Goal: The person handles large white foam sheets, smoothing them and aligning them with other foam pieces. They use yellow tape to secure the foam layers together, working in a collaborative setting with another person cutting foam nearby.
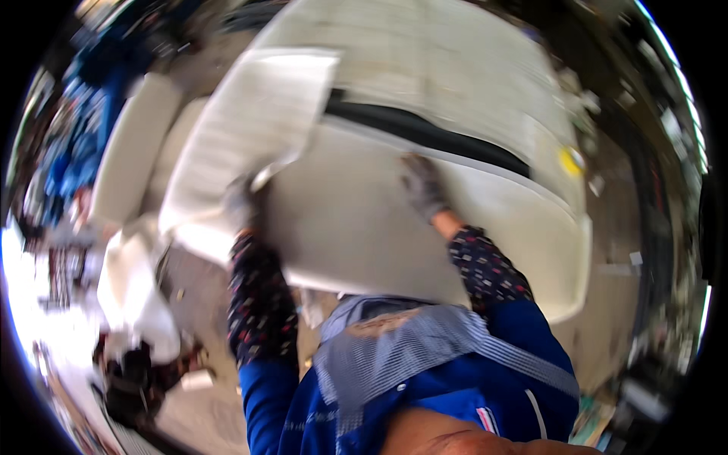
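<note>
Left hand (244,199), gloved, grips the lower edge of a pale ribbed sheet (250,121), fingers curled around it; blur hides the details. Right hand (422,186), gloved grey, lies flat with fingers pressed together on the big off-white moulded panel (364,227), just below its long dark slot (425,133). The sheet is tilted, overlapping the panel's upper left part. The panel fills the middle of the view. A yellow spot (570,161) sits near its right end. More pale moulded pieces (136,144) stand at left on the concrete floor (205,288).
</note>
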